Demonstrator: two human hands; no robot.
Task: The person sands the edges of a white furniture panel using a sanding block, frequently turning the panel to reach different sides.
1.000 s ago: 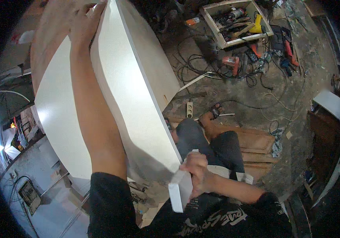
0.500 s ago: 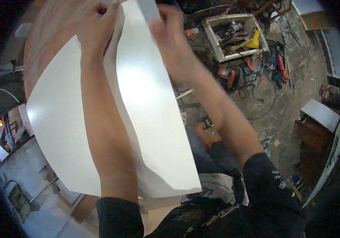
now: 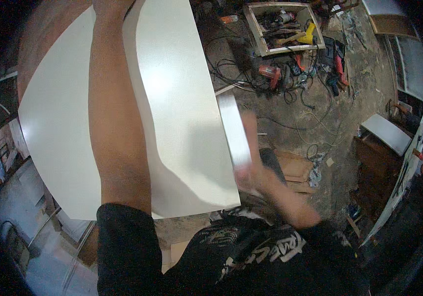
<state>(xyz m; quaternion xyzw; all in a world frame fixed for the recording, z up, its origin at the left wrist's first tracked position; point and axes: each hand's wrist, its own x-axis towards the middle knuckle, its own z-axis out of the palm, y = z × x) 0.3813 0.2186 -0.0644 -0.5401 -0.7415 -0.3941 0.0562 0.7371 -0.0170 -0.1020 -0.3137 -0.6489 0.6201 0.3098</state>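
A large white panel (image 3: 182, 93) fills the middle of the view, with a reddish-brown surface (image 3: 41, 44) beyond its far left side. My left forearm lies across the panel, and only the wrist end of my left hand (image 3: 113, 7) shows at the top edge; its fingers are out of the picture. At the panel's right edge my right hand (image 3: 253, 172), smeared by motion, grips a pale, straight-sided rectangular bar (image 3: 234, 130). The bar runs along that edge; whether it touches cannot be made out.
On the floor to the right stands a wooden box (image 3: 266, 51) of tools, including a yellow one. Near it lie a red power tool (image 3: 270, 74), tangled cables (image 3: 231, 74) and scraps. A white-topped brown piece (image 3: 386, 133) stands farther right.
My right hand has come from the top of the panel down its right edge toward me, bringing the bar along. In the view, the panel and left arm sit higher and slightly left.
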